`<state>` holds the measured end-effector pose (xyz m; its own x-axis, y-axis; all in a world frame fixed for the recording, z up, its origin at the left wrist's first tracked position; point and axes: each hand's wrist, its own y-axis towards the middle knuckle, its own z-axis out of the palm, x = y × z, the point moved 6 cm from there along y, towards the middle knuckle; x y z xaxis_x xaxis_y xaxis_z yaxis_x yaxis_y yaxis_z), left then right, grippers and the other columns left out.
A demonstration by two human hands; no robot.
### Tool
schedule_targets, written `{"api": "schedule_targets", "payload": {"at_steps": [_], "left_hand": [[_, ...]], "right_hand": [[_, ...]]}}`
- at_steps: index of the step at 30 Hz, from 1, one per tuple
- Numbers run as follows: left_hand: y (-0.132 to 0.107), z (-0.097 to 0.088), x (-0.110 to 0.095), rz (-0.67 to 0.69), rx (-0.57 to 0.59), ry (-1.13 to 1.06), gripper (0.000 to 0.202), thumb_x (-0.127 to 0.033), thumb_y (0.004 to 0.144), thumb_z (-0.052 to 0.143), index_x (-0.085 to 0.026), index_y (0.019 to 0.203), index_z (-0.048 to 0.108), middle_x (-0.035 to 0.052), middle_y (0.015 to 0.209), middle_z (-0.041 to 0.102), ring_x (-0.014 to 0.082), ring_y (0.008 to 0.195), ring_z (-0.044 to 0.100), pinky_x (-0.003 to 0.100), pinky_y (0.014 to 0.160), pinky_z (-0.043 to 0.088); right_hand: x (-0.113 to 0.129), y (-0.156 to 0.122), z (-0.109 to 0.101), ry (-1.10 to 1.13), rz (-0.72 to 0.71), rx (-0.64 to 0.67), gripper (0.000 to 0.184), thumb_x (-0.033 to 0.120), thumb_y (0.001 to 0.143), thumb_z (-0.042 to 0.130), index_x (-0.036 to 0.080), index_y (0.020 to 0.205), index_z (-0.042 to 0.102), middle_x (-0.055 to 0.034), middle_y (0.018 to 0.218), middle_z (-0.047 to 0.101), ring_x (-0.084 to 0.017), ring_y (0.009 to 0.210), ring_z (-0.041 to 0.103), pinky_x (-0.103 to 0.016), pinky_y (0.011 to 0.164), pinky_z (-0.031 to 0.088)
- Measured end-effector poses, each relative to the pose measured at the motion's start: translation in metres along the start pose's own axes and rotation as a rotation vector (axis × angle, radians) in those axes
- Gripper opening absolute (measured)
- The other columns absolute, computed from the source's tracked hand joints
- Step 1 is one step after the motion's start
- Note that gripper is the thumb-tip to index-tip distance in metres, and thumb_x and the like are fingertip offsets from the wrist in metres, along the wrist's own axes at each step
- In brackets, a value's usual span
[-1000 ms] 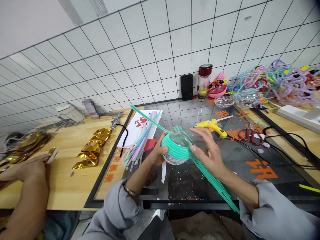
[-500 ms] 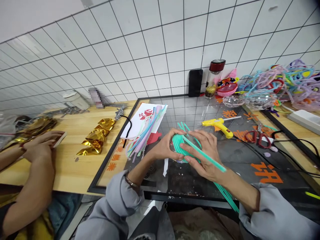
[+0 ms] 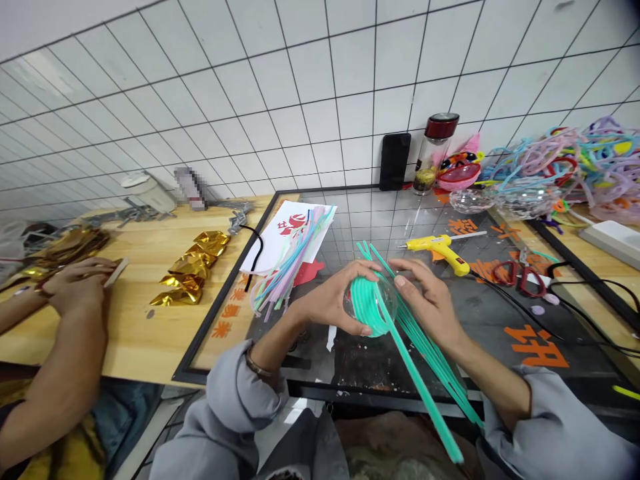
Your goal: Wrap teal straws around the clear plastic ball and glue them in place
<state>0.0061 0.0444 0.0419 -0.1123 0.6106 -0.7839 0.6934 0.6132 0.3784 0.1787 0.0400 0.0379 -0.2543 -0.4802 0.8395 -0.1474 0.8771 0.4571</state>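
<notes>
My left hand is curled round a clear round ball, gripping it from the left. Turquoise-green pipe cleaners lie in close rows over the ball's near side. One loose end of pipe cleaner hangs from it towards me. My right hand is just right of the ball, its fingers apart and apparently holding nothing. A bundle of spare green pipe cleaners runs along the table between the ball and my right hand. Part of the ball is hidden behind my left fingers.
A yellow glue gun and red scissors lie to the right with black cables. Pastel pipe cleaners rest on a white sheet. Gold foil lies left, near a co-worker's hands. A lidded bottle stands behind.
My right hand has come off the green-wrapped ball and moved right, its fingers opening. The loose pipe cleaner end now hangs lower, towards me. My left hand keeps its hold.
</notes>
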Motion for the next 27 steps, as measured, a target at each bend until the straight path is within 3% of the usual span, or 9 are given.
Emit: {"api": "schedule_targets", "payload": {"at_steps": [3,6,12,20,27], "left_hand": [[0.0,-0.001,-0.009,0.063,0.017,0.119,0.076,-0.038,0.061,0.091,-0.028,0.123,0.048,0.0135,0.14,0.043,0.0349,0.142,0.038,0.058,0.116,0.035],[-0.001,-0.003,-0.011,0.054,0.036,0.137,0.075,-0.037,0.065,0.09,-0.029,0.126,0.048,0.0131,0.138,0.04,0.0341,0.141,0.038,0.057,0.114,0.038],[-0.003,-0.003,-0.012,0.04,0.049,0.102,0.073,-0.034,0.065,0.09,-0.029,0.126,0.05,0.0125,0.137,0.042,0.0337,0.137,0.042,0.057,0.114,0.04],[-0.006,0.003,-0.012,0.021,0.035,0.162,0.069,-0.036,0.064,0.091,-0.028,0.123,0.056,0.0121,0.142,0.033,0.0361,0.144,0.034,0.058,0.121,0.034],[-0.004,0.003,-0.013,0.049,0.027,0.152,0.071,-0.037,0.065,0.09,-0.029,0.126,0.055,0.0122,0.142,0.033,0.0368,0.145,0.033,0.059,0.121,0.033]], "right_hand": [[-0.017,0.0,0.008,0.109,0.186,0.071,0.03,0.044,0.094,0.057,0.024,0.112,0.072,-0.0063,0.11,0.071,-0.023,0.106,0.065,-0.04,0.094,0.05],[-0.02,-0.002,0.014,0.133,0.232,0.133,0.035,0.05,0.095,0.055,0.024,0.107,0.075,-0.0071,0.113,0.071,-0.024,0.109,0.064,-0.042,0.098,0.049],[-0.009,-0.004,0.014,0.125,0.156,0.153,0.04,0.054,0.098,0.05,0.027,0.113,0.075,-0.0079,0.117,0.07,-0.024,0.117,0.061,-0.046,0.105,0.045],[0.006,-0.002,0.007,0.037,0.05,0.159,0.052,0.062,0.1,0.037,0.031,0.114,0.076,-0.0092,0.136,0.062,-0.029,0.133,0.052,-0.058,0.114,0.033],[0.006,-0.001,0.005,-0.013,-0.016,0.162,0.051,0.058,0.102,0.035,0.031,0.123,0.072,-0.0101,0.14,0.059,-0.029,0.136,0.048,-0.059,0.113,0.034]]}}
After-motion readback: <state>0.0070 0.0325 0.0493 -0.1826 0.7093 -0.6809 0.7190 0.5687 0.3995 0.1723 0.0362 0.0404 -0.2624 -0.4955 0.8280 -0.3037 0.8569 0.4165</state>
